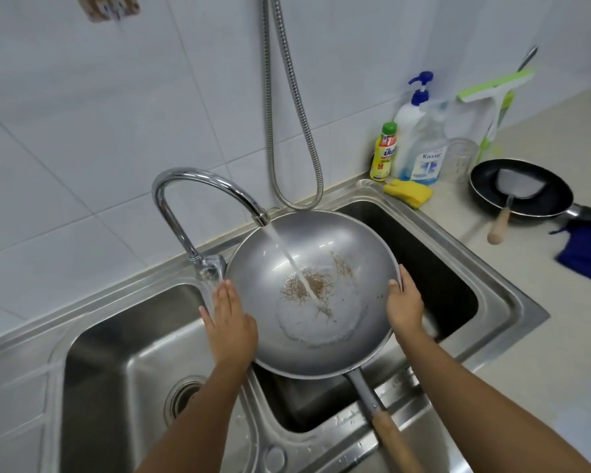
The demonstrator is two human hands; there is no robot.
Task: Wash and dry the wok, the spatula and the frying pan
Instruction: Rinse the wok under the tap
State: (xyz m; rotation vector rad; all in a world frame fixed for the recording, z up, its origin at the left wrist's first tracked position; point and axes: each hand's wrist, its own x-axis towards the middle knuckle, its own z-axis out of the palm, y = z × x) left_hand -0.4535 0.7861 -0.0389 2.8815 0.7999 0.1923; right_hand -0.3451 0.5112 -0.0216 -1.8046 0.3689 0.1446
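Double sink point(123, 339), steel, fills the near half of the scene; you stand over its right basin. Wok point(313, 295) sits there, propped over the basin edge, wooden handle pointing near and right. Tap point(202, 186) is running; the stream lands mid-bowl on brown food residue, with water pooling below it. Judgement: first rinse only, no soap or scrubbing yet.

Your left hand point(231, 322) lies flat against the wok's left outer wall, fingers extended, bracing, not clasping. Your right hand point(403, 303) grasps the right rim, thumb inside.

Frying pan point(521, 192) waits on the counter, far right, well apart from the sink. Spatula point(510, 199) rests inside it, handle over the near rim. Both look untouched, dry.

Yellow sponge point(409, 192) lies beside the sink's far right corner, unused. Drying of all three remains.
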